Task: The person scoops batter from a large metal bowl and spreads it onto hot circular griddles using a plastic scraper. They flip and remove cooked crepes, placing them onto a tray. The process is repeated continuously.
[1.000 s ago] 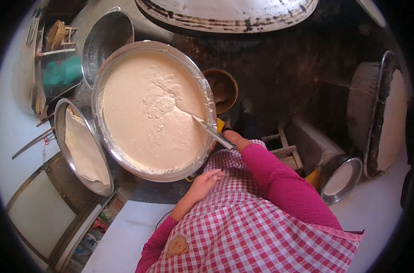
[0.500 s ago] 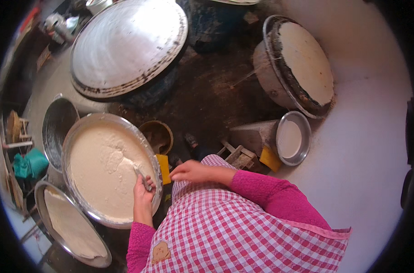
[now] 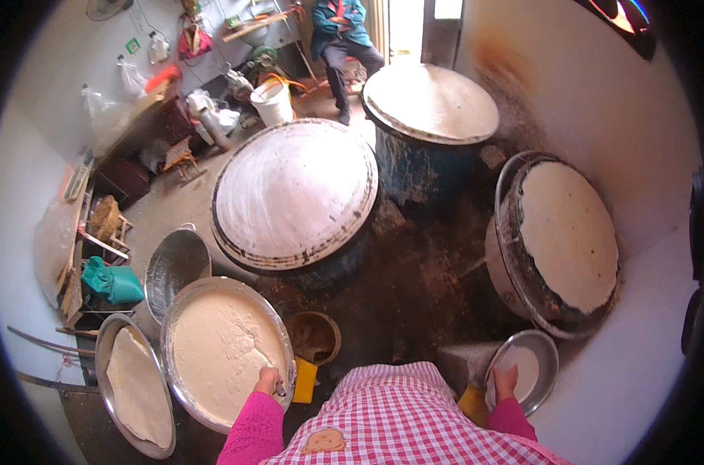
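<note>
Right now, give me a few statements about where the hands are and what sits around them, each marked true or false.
1. The left hand is at the rim of the big metal batter basin. True.
2. The right hand grips a wooden bucket. False: it rests on the rim of a small round metal pan.
3. The basin of batter is empty. False: pale batter fills it.
4. A large round griddle lies beyond the basin. True.
5. A flat pale sheet lies on the tray left of the basin. True.

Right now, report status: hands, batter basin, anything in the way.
Left hand at rim of batter basin, gripping a utensil. Right hand on small metal dish. Brown pot and yellow item sit between them.
</note>
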